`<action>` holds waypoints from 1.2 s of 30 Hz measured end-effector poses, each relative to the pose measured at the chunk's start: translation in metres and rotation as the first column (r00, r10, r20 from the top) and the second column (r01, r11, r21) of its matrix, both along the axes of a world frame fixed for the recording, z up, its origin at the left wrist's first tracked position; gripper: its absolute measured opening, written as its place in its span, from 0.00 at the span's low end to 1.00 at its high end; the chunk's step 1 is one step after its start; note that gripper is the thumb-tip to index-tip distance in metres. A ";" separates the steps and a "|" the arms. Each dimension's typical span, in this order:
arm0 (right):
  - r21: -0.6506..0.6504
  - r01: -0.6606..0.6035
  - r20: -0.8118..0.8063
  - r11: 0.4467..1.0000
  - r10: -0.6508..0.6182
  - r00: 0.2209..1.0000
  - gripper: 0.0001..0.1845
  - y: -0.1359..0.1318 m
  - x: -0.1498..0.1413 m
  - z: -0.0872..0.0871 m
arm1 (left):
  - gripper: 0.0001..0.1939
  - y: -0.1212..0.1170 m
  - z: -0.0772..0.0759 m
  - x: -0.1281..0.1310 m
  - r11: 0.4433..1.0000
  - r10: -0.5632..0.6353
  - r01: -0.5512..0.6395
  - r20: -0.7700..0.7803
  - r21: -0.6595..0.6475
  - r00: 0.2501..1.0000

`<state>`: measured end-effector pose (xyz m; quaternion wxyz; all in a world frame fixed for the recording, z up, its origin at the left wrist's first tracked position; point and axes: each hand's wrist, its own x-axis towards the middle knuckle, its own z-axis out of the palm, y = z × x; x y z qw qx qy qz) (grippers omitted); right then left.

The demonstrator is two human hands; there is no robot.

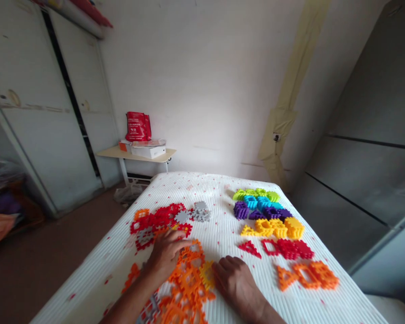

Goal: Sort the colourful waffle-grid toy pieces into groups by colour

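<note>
My left hand (168, 253) is over the left part of the mattress, thumb stretched out and fingers apart, at the edge of a pile of orange notched building tiles (191, 279). Just beyond its fingertips lie red notched tiles (162, 217) mixed with some grey ones. My right hand (235, 281) rests at the right side of the orange pile with curled fingers. Its fingers close on the edge of a yellow notched tile (207, 274), which overlaps the orange ones. Grey tiles (200, 211) lie beyond the red ones.
On the right, tiles lie in rows by colour: green (256, 194), blue (261, 202), purple (241, 210), yellow (273, 228), red (290, 249) and orange (310, 275). A small table (113, 152) with a red bag (138, 127) stands beyond the mattress (219, 238).
</note>
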<state>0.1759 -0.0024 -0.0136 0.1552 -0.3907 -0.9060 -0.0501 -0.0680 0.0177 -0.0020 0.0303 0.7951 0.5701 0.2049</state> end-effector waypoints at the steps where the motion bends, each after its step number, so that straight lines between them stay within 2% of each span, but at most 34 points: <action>1: 0.000 0.003 -0.016 1.000 -0.003 1.000 0.04 0.001 0.000 -0.001 | 0.26 -0.001 0.003 -0.002 0.999 0.033 -0.033 0.001 0.029 0.999; 3: -0.011 0.010 -0.048 1.000 -0.011 0.999 0.05 0.002 0.001 -0.002 | 0.22 -0.003 0.009 -0.006 0.988 0.134 -0.134 0.000 0.078 0.991; 6: -0.048 0.033 -0.090 0.998 -0.037 0.995 0.08 0.004 0.002 -0.003 | 0.15 -0.007 0.016 -0.011 0.952 0.301 -0.296 -0.049 0.083 0.952; 9: -0.077 0.042 -0.115 0.996 -0.051 0.992 0.10 0.006 0.004 -0.006 | 0.13 -0.011 0.019 -0.009 0.926 0.378 -0.374 -0.118 0.056 0.918; 16: -0.085 0.019 -0.150 0.996 -0.032 0.988 0.11 0.011 0.004 -0.013 | 0.20 -0.014 0.020 0.004 0.917 0.386 -0.398 -0.211 -0.017 0.898; 27: -0.102 0.012 -0.183 0.995 -0.031 0.983 0.11 0.013 0.004 -0.020 | 0.15 -0.013 0.015 0.013 0.930 0.345 -0.361 -0.171 -0.069 0.923; 36: -0.074 0.034 -0.105 0.997 -0.042 0.994 0.08 0.013 0.003 -0.014 | 0.10 -0.013 0.013 0.016 0.936 0.339 -0.349 -0.145 -0.042 0.929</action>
